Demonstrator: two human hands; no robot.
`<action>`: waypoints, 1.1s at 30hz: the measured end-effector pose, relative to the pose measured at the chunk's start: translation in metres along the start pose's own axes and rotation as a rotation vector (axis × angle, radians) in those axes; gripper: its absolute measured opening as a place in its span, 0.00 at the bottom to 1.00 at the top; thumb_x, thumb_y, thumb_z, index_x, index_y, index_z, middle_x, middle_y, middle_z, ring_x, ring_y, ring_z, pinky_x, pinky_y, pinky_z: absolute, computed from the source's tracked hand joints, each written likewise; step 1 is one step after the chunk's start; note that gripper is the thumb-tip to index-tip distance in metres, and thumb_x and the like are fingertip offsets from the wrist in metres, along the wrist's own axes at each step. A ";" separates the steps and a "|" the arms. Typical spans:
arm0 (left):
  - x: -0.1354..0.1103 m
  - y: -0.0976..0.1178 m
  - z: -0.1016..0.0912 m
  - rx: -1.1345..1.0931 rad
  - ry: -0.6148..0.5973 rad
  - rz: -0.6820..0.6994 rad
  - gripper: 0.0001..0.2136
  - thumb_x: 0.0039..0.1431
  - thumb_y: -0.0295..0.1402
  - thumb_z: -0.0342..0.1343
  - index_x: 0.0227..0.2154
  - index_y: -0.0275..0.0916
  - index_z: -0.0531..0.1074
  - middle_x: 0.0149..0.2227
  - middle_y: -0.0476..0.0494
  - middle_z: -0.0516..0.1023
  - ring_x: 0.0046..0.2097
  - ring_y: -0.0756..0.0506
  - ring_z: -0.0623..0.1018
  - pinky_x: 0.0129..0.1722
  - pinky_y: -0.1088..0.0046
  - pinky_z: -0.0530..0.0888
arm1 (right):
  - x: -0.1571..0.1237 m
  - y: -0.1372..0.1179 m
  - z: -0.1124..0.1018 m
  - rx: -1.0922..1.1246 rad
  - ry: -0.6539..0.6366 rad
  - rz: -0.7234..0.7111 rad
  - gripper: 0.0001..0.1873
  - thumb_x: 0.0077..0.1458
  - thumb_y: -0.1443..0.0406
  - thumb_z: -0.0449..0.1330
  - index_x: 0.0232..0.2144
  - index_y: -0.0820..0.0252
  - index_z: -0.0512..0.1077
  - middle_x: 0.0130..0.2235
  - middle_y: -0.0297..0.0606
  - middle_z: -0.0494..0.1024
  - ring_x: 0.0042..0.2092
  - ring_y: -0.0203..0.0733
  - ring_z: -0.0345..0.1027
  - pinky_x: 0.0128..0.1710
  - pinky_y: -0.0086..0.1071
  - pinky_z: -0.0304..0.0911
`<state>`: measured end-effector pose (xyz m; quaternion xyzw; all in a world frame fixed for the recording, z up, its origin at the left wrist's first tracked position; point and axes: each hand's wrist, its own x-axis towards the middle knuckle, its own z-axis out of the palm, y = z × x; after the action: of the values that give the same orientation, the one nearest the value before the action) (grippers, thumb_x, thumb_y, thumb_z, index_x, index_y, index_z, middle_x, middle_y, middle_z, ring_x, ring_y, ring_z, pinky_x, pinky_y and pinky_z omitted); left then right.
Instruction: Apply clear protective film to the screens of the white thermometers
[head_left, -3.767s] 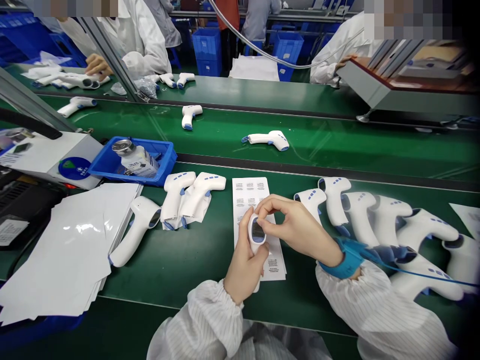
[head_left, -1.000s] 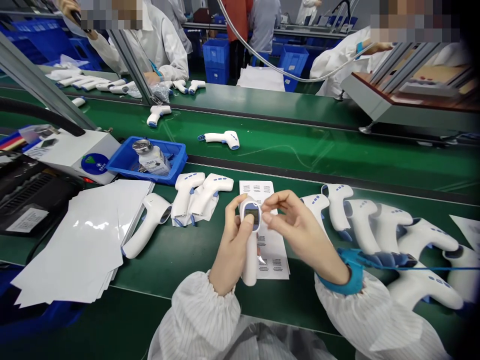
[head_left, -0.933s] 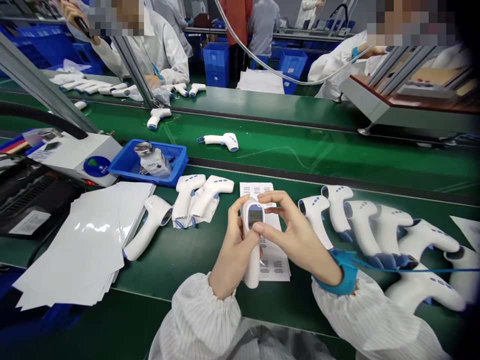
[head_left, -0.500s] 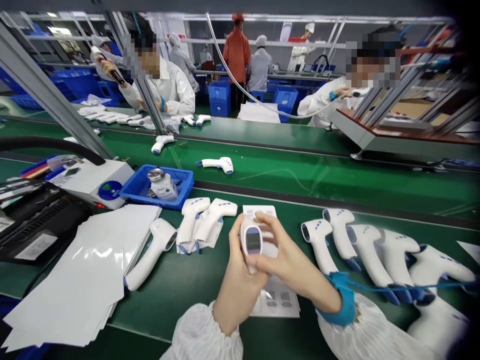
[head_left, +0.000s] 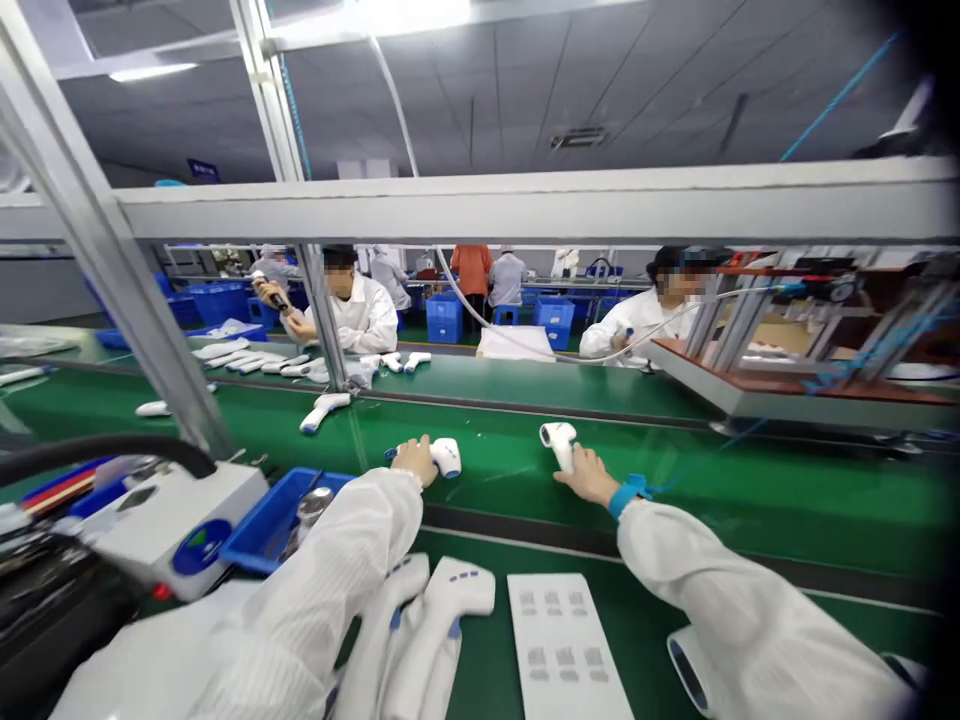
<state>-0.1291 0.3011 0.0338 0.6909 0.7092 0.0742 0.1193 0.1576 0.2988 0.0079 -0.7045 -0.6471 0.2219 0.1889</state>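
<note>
Both of my arms reach forward over the green conveyor belt. My left hand (head_left: pixel 415 460) is closed round the handle of a white infrared thermometer (head_left: pixel 448 456), whose head sticks out to the right of my fingers. Further right, my right hand (head_left: pixel 591 477) grips the handle of another infrared thermometer (head_left: pixel 559 436) at the belt surface, its head pointing left. A sheet of printed labels (head_left: pixel 562 640) lies on the bench below my hands. Beside it rest white thermometers (head_left: pixel 459 595), partly behind my left sleeve.
A blue tray (head_left: pixel 251 540) holding a metal-topped bottle stands left, beside a white device (head_left: pixel 176 520). Another thermometer (head_left: pixel 324 410) lies on the belt near a metal post (head_left: pixel 322 320). Two co-workers sit across the belt. A shelf beam (head_left: pixel 525 215) spans above.
My view has tilted upward. My hands have separated and moved forward from the bench to the belt, the right with a thermometer. My left hand has taken hold of the thermometer lying there.
</note>
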 end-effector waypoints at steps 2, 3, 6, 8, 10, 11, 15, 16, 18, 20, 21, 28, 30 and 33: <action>0.027 -0.007 0.007 0.088 0.007 -0.017 0.17 0.63 0.36 0.55 0.52 0.37 0.68 0.52 0.38 0.72 0.48 0.42 0.75 0.46 0.57 0.75 | 0.002 -0.003 0.006 -0.015 0.029 -0.018 0.27 0.50 0.68 0.59 0.53 0.68 0.63 0.53 0.57 0.67 0.58 0.60 0.59 0.56 0.47 0.53; 0.036 -0.011 0.009 0.123 -0.001 -0.019 0.17 0.63 0.36 0.55 0.52 0.37 0.68 0.52 0.39 0.72 0.48 0.42 0.76 0.46 0.57 0.75 | -0.005 -0.003 0.009 -0.017 0.032 -0.040 0.26 0.50 0.68 0.59 0.53 0.67 0.64 0.53 0.56 0.67 0.58 0.59 0.59 0.57 0.46 0.53; 0.056 -0.019 0.009 0.206 -0.042 -0.009 0.16 0.63 0.36 0.55 0.52 0.37 0.68 0.52 0.39 0.72 0.48 0.42 0.76 0.46 0.57 0.75 | -0.046 0.005 0.017 -0.001 0.004 -0.131 0.24 0.51 0.66 0.59 0.52 0.61 0.66 0.56 0.48 0.67 0.58 0.51 0.60 0.59 0.38 0.55; 0.062 -0.019 0.003 0.241 -0.053 0.017 0.16 0.63 0.36 0.55 0.52 0.37 0.68 0.52 0.39 0.72 0.48 0.42 0.76 0.46 0.57 0.75 | -0.080 0.016 0.016 0.066 -0.035 -0.172 0.24 0.52 0.63 0.58 0.53 0.58 0.66 0.58 0.45 0.65 0.61 0.49 0.58 0.59 0.37 0.57; 0.060 -0.011 -0.008 0.254 -0.051 0.063 0.16 0.63 0.36 0.55 0.52 0.36 0.68 0.52 0.39 0.72 0.48 0.42 0.76 0.46 0.57 0.75 | -0.108 0.026 0.009 0.172 -0.056 -0.171 0.22 0.53 0.60 0.57 0.51 0.55 0.68 0.58 0.44 0.65 0.62 0.50 0.57 0.60 0.40 0.57; 0.055 -0.005 -0.013 0.254 -0.045 0.091 0.16 0.63 0.36 0.55 0.52 0.36 0.68 0.52 0.39 0.72 0.48 0.42 0.76 0.46 0.57 0.75 | -0.118 0.029 0.004 0.240 -0.051 -0.148 0.21 0.54 0.58 0.57 0.50 0.55 0.68 0.57 0.44 0.66 0.62 0.51 0.57 0.59 0.41 0.58; -0.005 0.033 -0.023 0.205 0.005 0.215 0.17 0.63 0.37 0.55 0.52 0.36 0.68 0.52 0.39 0.72 0.48 0.42 0.76 0.46 0.57 0.75 | -0.139 0.018 -0.015 0.675 -0.037 -0.003 0.29 0.55 0.47 0.55 0.53 0.56 0.65 0.57 0.47 0.67 0.58 0.51 0.64 0.55 0.43 0.64; -0.030 0.044 -0.021 0.180 0.019 0.249 0.17 0.63 0.37 0.55 0.52 0.36 0.68 0.52 0.39 0.72 0.48 0.42 0.76 0.46 0.57 0.75 | -0.143 0.009 -0.017 0.806 -0.047 0.028 0.32 0.55 0.44 0.54 0.55 0.56 0.64 0.58 0.48 0.66 0.57 0.50 0.66 0.53 0.43 0.66; -0.088 0.064 -0.014 0.116 0.026 0.312 0.16 0.63 0.35 0.54 0.52 0.36 0.68 0.50 0.39 0.73 0.49 0.41 0.75 0.48 0.55 0.74 | -0.153 -0.010 -0.016 1.002 -0.031 0.033 0.32 0.56 0.42 0.52 0.54 0.55 0.64 0.57 0.46 0.68 0.52 0.48 0.70 0.48 0.41 0.68; -0.148 0.080 -0.007 0.023 0.018 0.353 0.14 0.63 0.26 0.49 0.51 0.36 0.67 0.49 0.35 0.73 0.53 0.36 0.73 0.50 0.53 0.71 | -0.167 -0.027 -0.008 1.049 0.095 -0.044 0.29 0.56 0.42 0.52 0.47 0.56 0.69 0.49 0.43 0.74 0.46 0.46 0.71 0.43 0.38 0.68; -0.176 0.087 -0.003 -0.026 0.004 0.365 0.15 0.63 0.25 0.47 0.52 0.37 0.66 0.48 0.35 0.73 0.53 0.35 0.73 0.50 0.54 0.71 | -0.175 -0.032 -0.002 1.033 0.169 -0.094 0.27 0.57 0.43 0.51 0.41 0.58 0.71 0.42 0.41 0.76 0.42 0.45 0.71 0.41 0.37 0.68; -0.286 0.098 0.040 -1.420 -0.527 0.200 0.40 0.55 0.29 0.54 0.65 0.50 0.38 0.33 0.51 0.71 0.20 0.53 0.68 0.21 0.75 0.71 | -0.231 -0.023 0.034 0.774 0.254 -0.293 0.21 0.66 0.53 0.42 0.32 0.58 0.67 0.33 0.38 0.73 0.36 0.41 0.68 0.39 0.34 0.65; -0.299 0.091 0.060 -1.573 -0.323 0.024 0.41 0.56 0.31 0.56 0.65 0.54 0.37 0.31 0.54 0.67 0.21 0.54 0.65 0.19 0.78 0.67 | -0.245 -0.009 0.035 0.662 0.240 -0.311 0.13 0.63 0.57 0.49 0.37 0.58 0.68 0.41 0.40 0.73 0.44 0.43 0.68 0.45 0.36 0.63; -0.311 0.080 0.085 -1.562 -0.197 -0.110 0.40 0.58 0.37 0.57 0.66 0.55 0.37 0.27 0.55 0.64 0.24 0.52 0.65 0.21 0.78 0.68 | -0.270 0.019 0.036 0.585 0.130 -0.307 0.05 0.55 0.63 0.58 0.31 0.57 0.71 0.37 0.38 0.74 0.41 0.44 0.69 0.42 0.37 0.63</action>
<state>-0.0241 -0.0117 -0.0057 0.3744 0.4710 0.4835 0.6358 0.1354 0.0273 -0.0142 -0.5275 -0.6411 0.3219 0.4550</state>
